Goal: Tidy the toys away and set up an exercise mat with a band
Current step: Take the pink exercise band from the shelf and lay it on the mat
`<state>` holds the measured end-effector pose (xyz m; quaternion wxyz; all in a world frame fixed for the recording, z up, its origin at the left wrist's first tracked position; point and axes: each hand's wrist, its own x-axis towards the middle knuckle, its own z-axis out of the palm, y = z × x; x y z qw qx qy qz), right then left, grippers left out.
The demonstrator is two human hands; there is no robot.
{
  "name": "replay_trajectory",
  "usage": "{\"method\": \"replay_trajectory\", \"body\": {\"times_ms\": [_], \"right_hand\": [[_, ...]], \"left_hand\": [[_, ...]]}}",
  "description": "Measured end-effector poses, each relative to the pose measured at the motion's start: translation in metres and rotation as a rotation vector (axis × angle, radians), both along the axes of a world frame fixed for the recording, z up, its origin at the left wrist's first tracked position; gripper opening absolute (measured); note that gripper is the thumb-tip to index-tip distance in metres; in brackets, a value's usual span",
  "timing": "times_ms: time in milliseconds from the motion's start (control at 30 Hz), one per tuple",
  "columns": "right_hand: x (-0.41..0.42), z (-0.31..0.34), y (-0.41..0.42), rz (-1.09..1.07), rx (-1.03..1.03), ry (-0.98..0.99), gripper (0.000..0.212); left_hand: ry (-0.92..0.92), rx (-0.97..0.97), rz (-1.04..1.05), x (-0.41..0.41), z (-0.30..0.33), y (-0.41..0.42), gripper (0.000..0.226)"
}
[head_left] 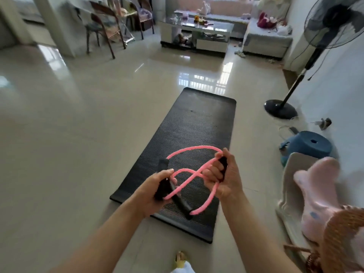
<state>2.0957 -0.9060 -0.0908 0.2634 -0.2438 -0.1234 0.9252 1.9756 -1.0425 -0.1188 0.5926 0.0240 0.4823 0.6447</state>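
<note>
A black exercise mat (199,131) lies unrolled on the shiny tiled floor in the middle of the room. Above its near end I hold a pink resistance band (189,151) with black foam handles. My left hand (157,191) grips one black handle, and pink tubing runs across its fingers. My right hand (222,174) is curled round the other black handle. The band's loops cross between my hands, and a black middle sleeve (182,203) hangs below them. A pink plush toy (319,196) sits in a wicker basket (342,241) at the right edge.
A standing fan (281,110) and a blue stool (309,144) stand right of the mat by the wall. Far back are a glass coffee table (197,28), a sofa with plush toys (266,20) and chairs (102,30). A white frame (289,190) leans beside the basket.
</note>
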Motion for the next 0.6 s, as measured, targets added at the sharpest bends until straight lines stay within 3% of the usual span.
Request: {"method": "replay_trajectory", "body": {"times_ms": [267, 433, 600], "right_hand": [[-0.111, -0.032, 0.035, 0.267, -0.018, -0.285, 0.023], [-0.178, -0.043, 0.027, 0.422, 0.031, -0.463, 0.025], [-0.257, -0.044, 0.0, 0.499, 0.119, -0.459, 0.016]], "left_hand": [[0.426, -0.048, 0.381, -0.098, 0.007, 0.014, 0.021], [0.496, -0.167, 0.599, -0.165, 0.006, -0.019, 0.016], [0.63, -0.287, 0.655, -0.24, -0.006, -0.061, 0.018]]}}
